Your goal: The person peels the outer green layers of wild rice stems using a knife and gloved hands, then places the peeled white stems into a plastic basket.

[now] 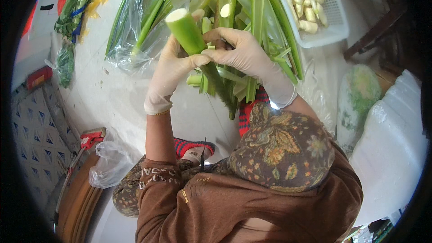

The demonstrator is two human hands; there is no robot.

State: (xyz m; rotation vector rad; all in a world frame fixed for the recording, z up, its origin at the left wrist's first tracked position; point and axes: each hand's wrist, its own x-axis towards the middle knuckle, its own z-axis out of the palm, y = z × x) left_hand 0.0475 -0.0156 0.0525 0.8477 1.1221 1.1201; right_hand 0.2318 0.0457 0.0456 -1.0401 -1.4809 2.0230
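A thick green stalk (187,33) with a pale cut end is held at a slant before me. My left hand (175,64), in a white glove, grips it from the left with the thumb across its front. My right hand (236,49), also gloved, pinches at the stalk's right side, the thumb and fingertips close together; whether a strip of husk lies between them is hard to tell. The stalk's darker lower part hangs below the hands. Behind and beneath lies a pile of green stalks and leaf husks (258,10).
A white plastic basket (320,42) holds peeled pale stems (307,25). Clear plastic bags (135,55) and bundled leafy greens (72,10) lie to the left. At right are a wax gourd (357,101) and white foam box (391,141). A squeegee mop (92,136) stands lower left.
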